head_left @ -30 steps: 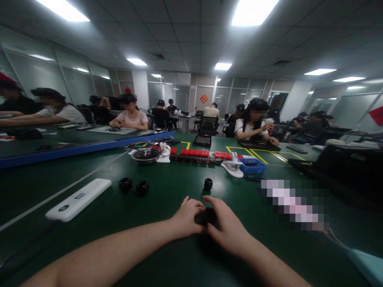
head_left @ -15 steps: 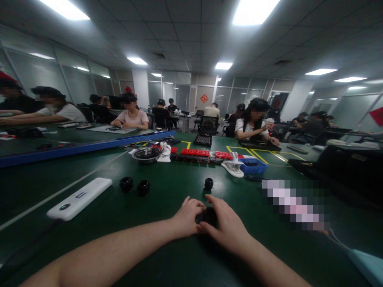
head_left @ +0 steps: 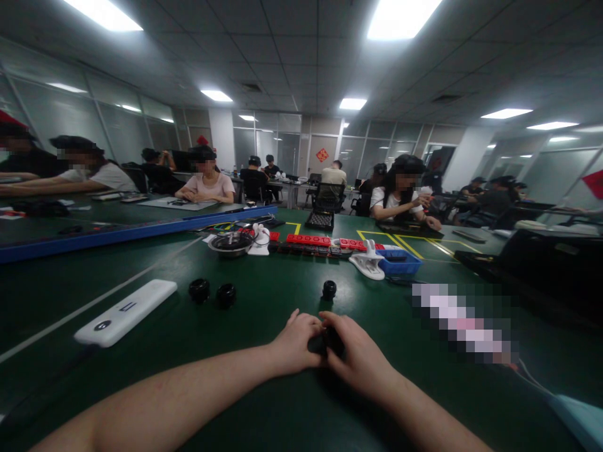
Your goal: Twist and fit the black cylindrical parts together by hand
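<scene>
Both forearms stretched forward, left hand (head_left: 298, 344) and right hand (head_left: 354, 351) together, fingers curled inward

The small black part (head_left: 325, 342) is a dark, rounded piece, mostly hidden between the two hands. The left hand (head_left: 296, 342) and the right hand (head_left: 358, 351) close around it from both sides, fingers touching it. It sits low over the green table (head_left: 264, 402), near the front edge.

surface (head_left: 264, 402): dark green, with a pale line and yellow markings
round parts (head_left: 211, 292): black
flat device (head_left: 125, 312): white
tray (head_left: 398, 263): blue
block row (head_left: 325, 241): red
clip (head_left: 367, 263): white
</scene>
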Available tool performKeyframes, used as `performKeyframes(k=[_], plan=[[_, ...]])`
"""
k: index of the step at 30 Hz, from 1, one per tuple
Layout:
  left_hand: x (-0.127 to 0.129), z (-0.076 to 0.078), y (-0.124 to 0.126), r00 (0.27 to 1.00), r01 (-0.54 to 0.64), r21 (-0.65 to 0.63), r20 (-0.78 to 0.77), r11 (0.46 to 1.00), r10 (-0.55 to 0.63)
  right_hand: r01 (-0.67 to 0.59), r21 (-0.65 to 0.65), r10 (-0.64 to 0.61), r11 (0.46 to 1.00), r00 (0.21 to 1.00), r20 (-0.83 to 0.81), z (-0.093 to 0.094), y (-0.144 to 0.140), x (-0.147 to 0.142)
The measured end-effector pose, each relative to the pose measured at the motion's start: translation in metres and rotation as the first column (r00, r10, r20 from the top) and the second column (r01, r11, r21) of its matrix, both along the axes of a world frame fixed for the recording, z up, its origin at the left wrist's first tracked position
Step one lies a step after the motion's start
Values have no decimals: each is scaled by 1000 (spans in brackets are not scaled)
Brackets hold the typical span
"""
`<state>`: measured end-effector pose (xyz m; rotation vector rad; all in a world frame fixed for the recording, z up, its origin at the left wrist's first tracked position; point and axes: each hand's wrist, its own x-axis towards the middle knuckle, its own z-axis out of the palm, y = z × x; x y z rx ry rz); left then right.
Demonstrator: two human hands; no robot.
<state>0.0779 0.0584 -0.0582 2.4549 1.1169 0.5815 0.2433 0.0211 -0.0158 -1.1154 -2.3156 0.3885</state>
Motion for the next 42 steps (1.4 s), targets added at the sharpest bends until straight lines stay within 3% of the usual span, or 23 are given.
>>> performKeyframes(k=[7, 15, 22, 29, 35, 42], plan=[[-1, 0, 1, 1000, 26, -14, -4, 1000, -26, -83, -50, 84, 995, 996, 13, 11, -1, 5], [-1, 3, -2, 999, 31, 28, 9, 999, -31, 209, -133, -199, 969, 976, 83, 5, 7, 3], [-2, 2, -2, 1000, 30, 9, 9, 1000, -30, 63, -80, -54, 995, 993, 106, 8, 1, 4], [-1, 3, -2, 999, 34, 13, -2, 999, -34, 183, -112, -171, 977, 980, 105, 3, 7, 4], [0, 3, -1, 1000, 25, 9, -1, 1000, -25, 12, -96, -7, 995, 999, 54, 5, 3, 6], [0, 3, -2, 1000, 31, 13, -5, 999, -30, 205, -104, -197, 973, 976, 89, 4, 7, 4]])
